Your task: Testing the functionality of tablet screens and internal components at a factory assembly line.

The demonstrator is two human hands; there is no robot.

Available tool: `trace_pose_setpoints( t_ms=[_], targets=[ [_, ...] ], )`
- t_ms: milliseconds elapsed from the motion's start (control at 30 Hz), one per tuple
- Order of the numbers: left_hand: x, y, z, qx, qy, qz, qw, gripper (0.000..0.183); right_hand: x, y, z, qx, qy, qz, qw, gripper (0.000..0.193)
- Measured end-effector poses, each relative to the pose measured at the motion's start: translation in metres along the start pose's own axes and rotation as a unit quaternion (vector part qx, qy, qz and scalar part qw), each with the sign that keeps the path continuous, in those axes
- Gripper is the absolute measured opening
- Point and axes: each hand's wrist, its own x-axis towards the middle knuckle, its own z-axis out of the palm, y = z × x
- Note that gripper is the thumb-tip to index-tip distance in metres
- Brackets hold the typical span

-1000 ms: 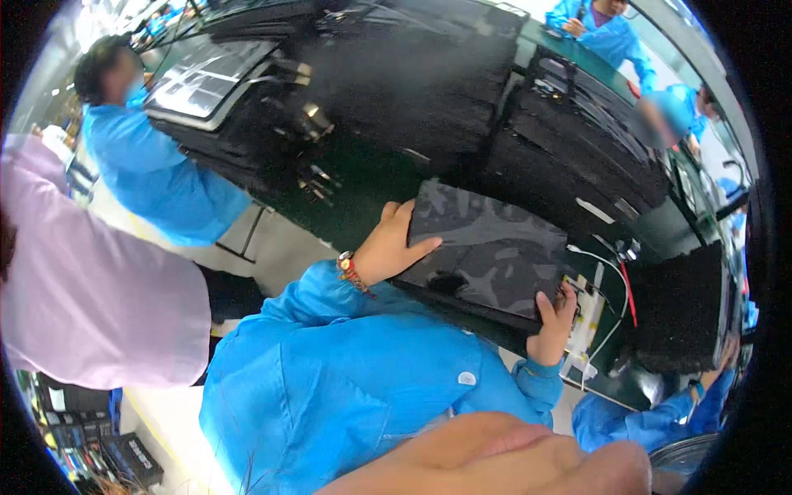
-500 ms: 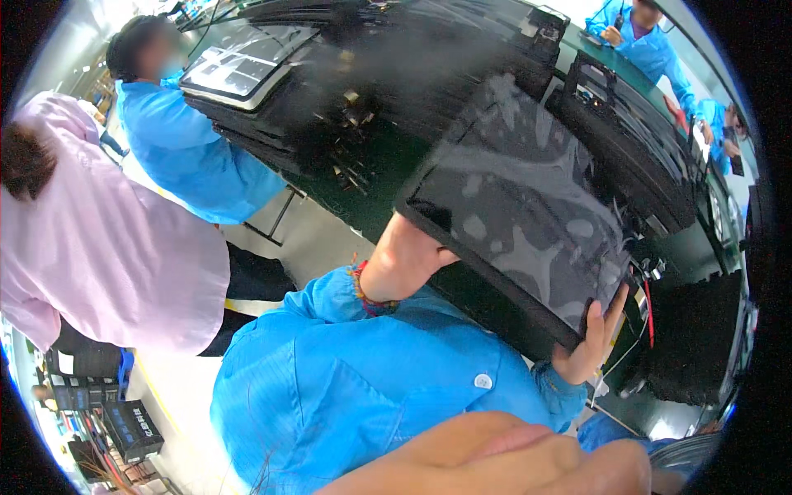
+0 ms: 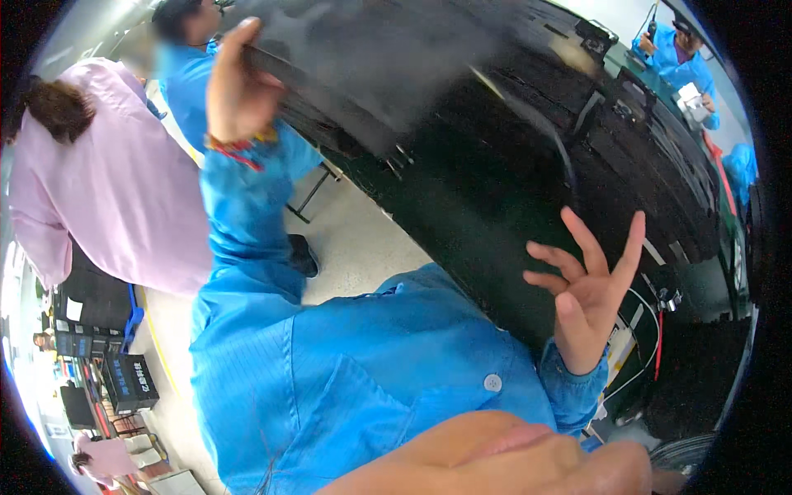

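Note:
My left hand (image 3: 239, 95) is raised at the far left, beside the edge of a dark flat panel (image 3: 346, 66) at the left stack. Its fingers look stretched out but are partly blurred, and I cannot make out a grip on the panel. A colourful braided band (image 3: 243, 148) circles that wrist. My right hand (image 3: 590, 289) is held up over the dark green table (image 3: 487, 239), palm showing and fingers spread, with nothing in it. Beyond it lies a stack of black panels (image 3: 652, 165). The far middle is smeared by motion.
A person in pink (image 3: 115, 173) stands at the left, and a person in blue (image 3: 186, 74) is near my left hand. Another blue-clad person (image 3: 681, 62) is across the table. Cables (image 3: 658, 338) and a dark stack (image 3: 701, 355) lie at the right.
The dark film-covered panel has left my right hand, which is now spread open. My left hand has moved far left and up to the left stack. The light-framed panel there is no longer visible.

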Motion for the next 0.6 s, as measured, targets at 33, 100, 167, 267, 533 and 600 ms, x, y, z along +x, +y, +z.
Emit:
trace_pose_setpoints(
  t_ms=[33,100,167,267,533,600],
  targets=[
    [0.010,0.011,0.004,-0.033,0.057,0.004,0.998,0.030,0.000,0.001,-0.012,-0.001,0.003,0.006,1.000,0.102],
    [0.084,0.066,-0.126,-0.071,-0.129,-0.116,0.982,0.020,-0.004,-0.004,-0.019,-0.023,0.007,0.009,1.000,0.095],
    [0.073,0.046,-0.073,-0.057,0.060,-0.005,0.997,0.012,-0.003,-0.001,-0.025,-0.044,0.020,0.022,0.999,0.093],
    [0.140,0.056,-0.162,-0.040,-0.024,-0.088,0.995,0.011,-0.004,0.000,-0.033,-0.062,0.025,0.036,0.997,0.088],
    [0.127,0.033,-0.135,0.419,-0.047,-0.107,0.901,0.044,-0.010,-0.007,-0.056,-0.143,0.031,0.069,0.987,0.077],
    [0.145,0.025,-0.150,0.411,0.025,-0.209,0.887,0.068,-0.012,-0.014,-0.069,-0.197,0.032,0.057,0.978,0.071]
  ],
)
